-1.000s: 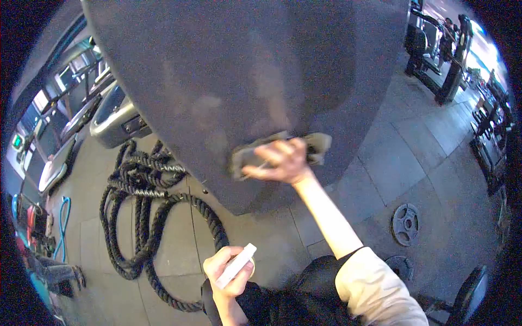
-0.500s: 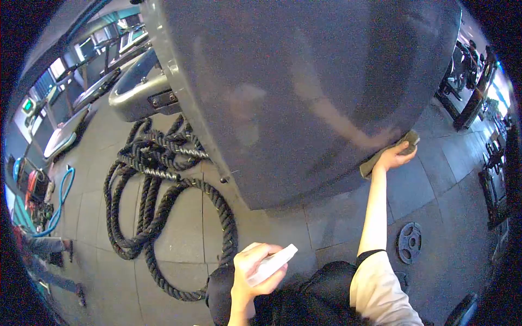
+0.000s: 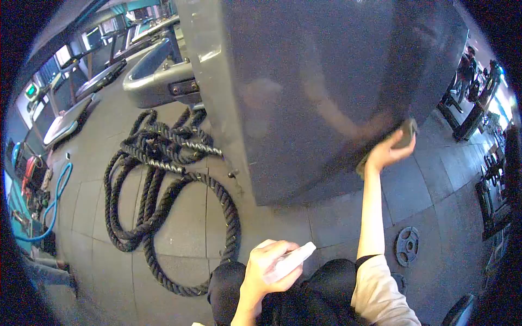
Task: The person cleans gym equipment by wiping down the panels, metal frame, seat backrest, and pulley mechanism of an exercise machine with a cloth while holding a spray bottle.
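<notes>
My right hand [image 3: 385,154] presses a folded grey-green cloth [image 3: 409,133] against the lower right edge of a large, glossy dark panel [image 3: 310,136]. Its fingers hide part of the cloth. The panel's surface reflects my arm. Lower down, in front of my knees, my left hand [image 3: 266,271] is closed around a white, narrow plastic object [image 3: 295,261]. Its top end points up and to the right; the palm and fingers cover the rest, so its kind is unclear.
A thick black rope [image 3: 225,209] lies coiled on the tiled floor at left. Beside the panel juts a grey metal frame arm [image 3: 157,84]. A weight plate [image 3: 406,246] rests at right. Treadmills [image 3: 68,122] and a blue hose-like loop [image 3: 58,201] are farther left. A person [image 3: 465,73] stands far right.
My view has shifted, so the panel's left edge sits farther right. My right hand and the cloth have slid slightly along the panel edge. My left hand still grips the white object.
</notes>
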The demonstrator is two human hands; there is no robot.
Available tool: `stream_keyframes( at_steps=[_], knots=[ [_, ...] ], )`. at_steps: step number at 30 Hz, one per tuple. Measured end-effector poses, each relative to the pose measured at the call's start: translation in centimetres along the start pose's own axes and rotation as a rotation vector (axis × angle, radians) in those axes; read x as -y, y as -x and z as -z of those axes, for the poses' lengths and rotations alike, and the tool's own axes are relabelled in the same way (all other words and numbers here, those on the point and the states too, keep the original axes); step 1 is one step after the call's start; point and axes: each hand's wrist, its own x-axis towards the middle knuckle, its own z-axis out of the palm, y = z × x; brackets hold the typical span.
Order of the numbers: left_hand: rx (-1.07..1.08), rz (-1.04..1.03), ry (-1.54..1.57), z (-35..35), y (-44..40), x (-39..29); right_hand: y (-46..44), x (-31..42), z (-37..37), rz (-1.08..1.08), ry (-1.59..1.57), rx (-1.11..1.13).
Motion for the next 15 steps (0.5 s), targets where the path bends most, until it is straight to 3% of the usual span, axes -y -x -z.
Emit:
stream_keyframes(
  at_steps=[2,4,8,15],
  knots=[
    [0.042,-0.003,0.034,0.3,0.1,-0.2,0.6,4.3,-1.2,0.148,-0.139,0.092],
    [0.058,0.016,0.068,0.5,0.2,-0.4,1.9,8.2,-1.0,0.482,-0.089,0.232],
    [0.020,-0.025,0.116,0.3,0.5,0.2,6.8,13.3,-0.7,0.802,-0.280,0.452],
    [0.029,-0.040,0.162,0.1,0.6,0.9,14.5,13.0,1.2,1.104,-0.325,0.529]
  ],
)
